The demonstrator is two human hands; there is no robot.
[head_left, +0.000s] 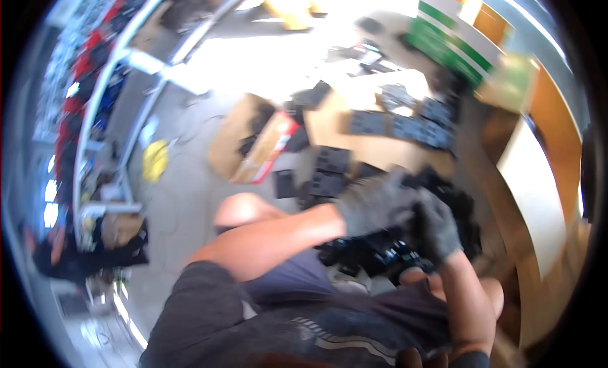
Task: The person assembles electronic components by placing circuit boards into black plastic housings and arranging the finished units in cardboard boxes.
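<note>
My left hand (375,203) and my right hand (438,225), both in grey work gloves, meet in front of my knees. Their fingers are closed around something dark, but motion blur hides what it is. Just below them lies a heap of shiny black parts (380,254), and more black pieces (465,206) are piled beside my right hand. Beyond the left hand, dark square blocks (330,168) stand close together. Similar flat dark blocks (421,130) rest in a row on a cardboard sheet (329,118).
An open cardboard box (269,149) with red trim holds dark pieces at the left. A metal rack (130,57) and a yellow bag (154,160) are farther left. Large cardboard boxes (551,121) line the right side, behind them a green-and-white box (453,38).
</note>
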